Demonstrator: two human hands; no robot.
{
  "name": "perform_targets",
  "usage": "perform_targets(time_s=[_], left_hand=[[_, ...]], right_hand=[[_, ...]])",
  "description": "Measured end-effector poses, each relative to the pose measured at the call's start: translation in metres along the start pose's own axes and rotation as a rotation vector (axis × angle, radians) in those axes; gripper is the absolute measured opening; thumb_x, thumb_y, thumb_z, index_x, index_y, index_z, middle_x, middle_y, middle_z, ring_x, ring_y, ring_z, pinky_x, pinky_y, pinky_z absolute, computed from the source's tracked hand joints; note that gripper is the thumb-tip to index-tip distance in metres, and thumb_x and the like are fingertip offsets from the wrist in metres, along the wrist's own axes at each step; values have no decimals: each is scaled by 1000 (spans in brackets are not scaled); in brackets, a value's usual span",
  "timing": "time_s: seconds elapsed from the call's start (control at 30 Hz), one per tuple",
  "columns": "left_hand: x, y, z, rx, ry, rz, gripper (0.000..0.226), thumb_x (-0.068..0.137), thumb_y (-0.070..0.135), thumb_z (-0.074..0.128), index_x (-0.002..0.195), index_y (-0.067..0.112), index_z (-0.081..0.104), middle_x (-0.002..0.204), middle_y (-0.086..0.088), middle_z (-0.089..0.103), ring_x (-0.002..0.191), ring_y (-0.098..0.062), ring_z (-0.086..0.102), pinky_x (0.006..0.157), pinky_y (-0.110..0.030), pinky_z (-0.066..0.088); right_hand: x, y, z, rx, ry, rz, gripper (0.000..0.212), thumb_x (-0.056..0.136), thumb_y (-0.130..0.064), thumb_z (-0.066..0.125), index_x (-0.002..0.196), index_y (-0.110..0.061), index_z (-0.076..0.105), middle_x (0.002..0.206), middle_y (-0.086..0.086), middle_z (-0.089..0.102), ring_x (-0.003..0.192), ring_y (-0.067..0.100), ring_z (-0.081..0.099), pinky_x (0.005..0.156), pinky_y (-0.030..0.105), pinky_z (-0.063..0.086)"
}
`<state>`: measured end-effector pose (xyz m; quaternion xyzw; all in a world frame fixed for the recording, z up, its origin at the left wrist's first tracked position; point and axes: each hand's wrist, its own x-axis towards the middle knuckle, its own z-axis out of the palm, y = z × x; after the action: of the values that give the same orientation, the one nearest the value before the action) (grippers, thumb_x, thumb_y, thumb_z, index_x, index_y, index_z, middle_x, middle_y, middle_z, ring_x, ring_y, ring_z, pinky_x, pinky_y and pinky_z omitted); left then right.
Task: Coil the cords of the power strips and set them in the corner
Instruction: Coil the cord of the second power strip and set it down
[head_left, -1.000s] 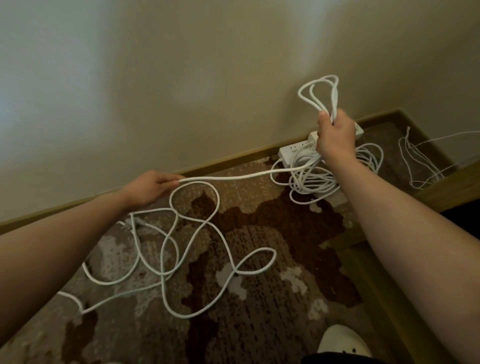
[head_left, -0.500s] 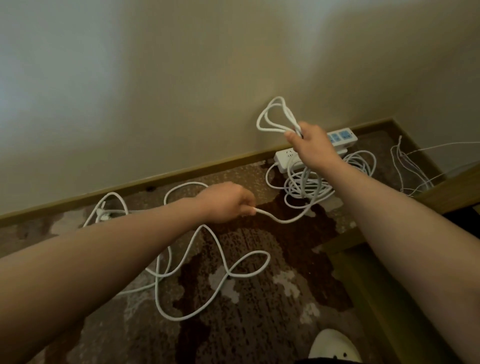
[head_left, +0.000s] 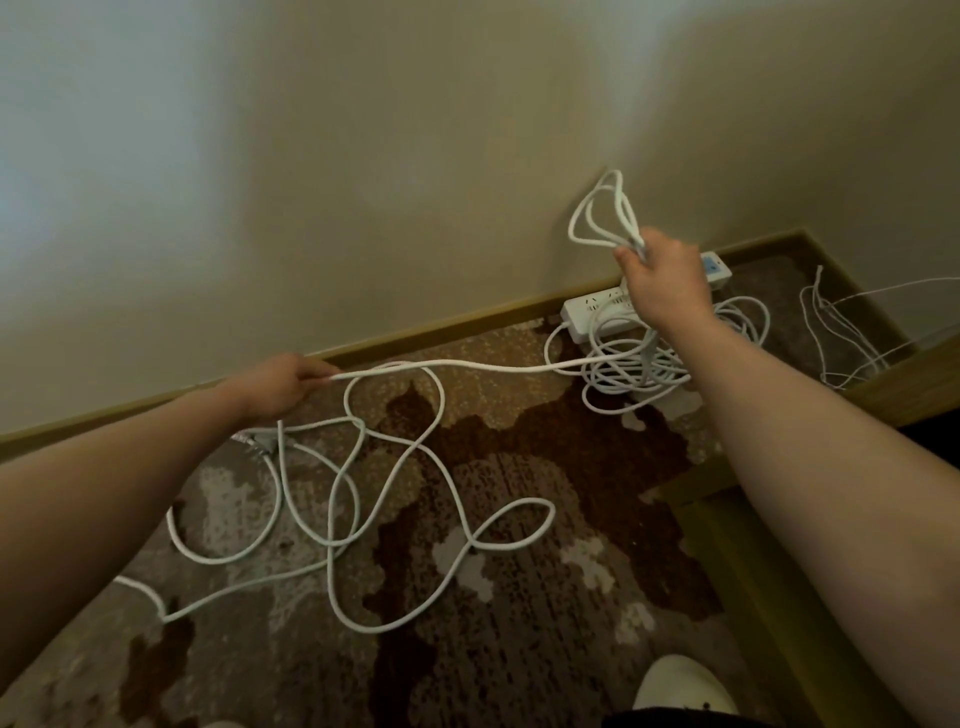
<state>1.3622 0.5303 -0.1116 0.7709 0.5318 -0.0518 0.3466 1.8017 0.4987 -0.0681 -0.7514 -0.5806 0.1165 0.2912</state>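
Slack of long white round power cord (head_left: 395, 519) in loose tangled loops on brown patterned carpet (head_left: 545, 649), nearest the viewer; left hand (head_left: 280, 384) pinching a taut span running rightward along the skirting; right hand (head_left: 665, 286) clenched on gathered coil loops (head_left: 602, 218), raised over white power strips (head_left: 592, 312) near the carpet's far right corner; left hand nearer the slack; next loop likely travels left to right.

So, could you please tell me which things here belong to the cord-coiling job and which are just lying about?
Part of the job:
- white cord, loose on the carpet
- loops held in the right hand
- left hand gripping the stretched cord
- power strips and coiled cord near the corner

Just lying about:
- thin wires
- white shoe
- wooden furniture edge
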Motion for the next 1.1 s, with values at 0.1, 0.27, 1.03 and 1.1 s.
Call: perform_targets(time_s=[0.1,0.27,1.03,1.1], left_hand=[[2,32,5,170,-39,86,27,97,27,49,118,21,65,119,0,66,105,-19,59,85,-27,41],[12,129,27,407,-82,397,24,96,43,46,108,34,64,104,6,69,93,-18,61,75,-32,48],[52,201,3,201,312,363,25,92,45,50,86,23,61,72,6,54,72,-20,53,59,-32,37],[52,194,-7,204,326,329,22,93,42,51,85,24,61,69,7,50,72,-20,51,60,-32,35]], right_hand=[[-4,-6,4,62,-142,-10,20,99,-32,53,85,-18,55,69,0,51,68,23,51,60,33,36],[-11,-20,8,185,-279,23,28,99,-31,55,73,-20,50,63,-2,52,53,8,48,48,25,37],[-36,-37,19,483,-590,57,23,104,-28,47,85,-16,52,53,-1,61,50,18,62,52,27,52],[-36,-37,21,486,-589,59,22,104,-28,48,86,-15,52,56,0,62,51,20,62,52,29,53]])
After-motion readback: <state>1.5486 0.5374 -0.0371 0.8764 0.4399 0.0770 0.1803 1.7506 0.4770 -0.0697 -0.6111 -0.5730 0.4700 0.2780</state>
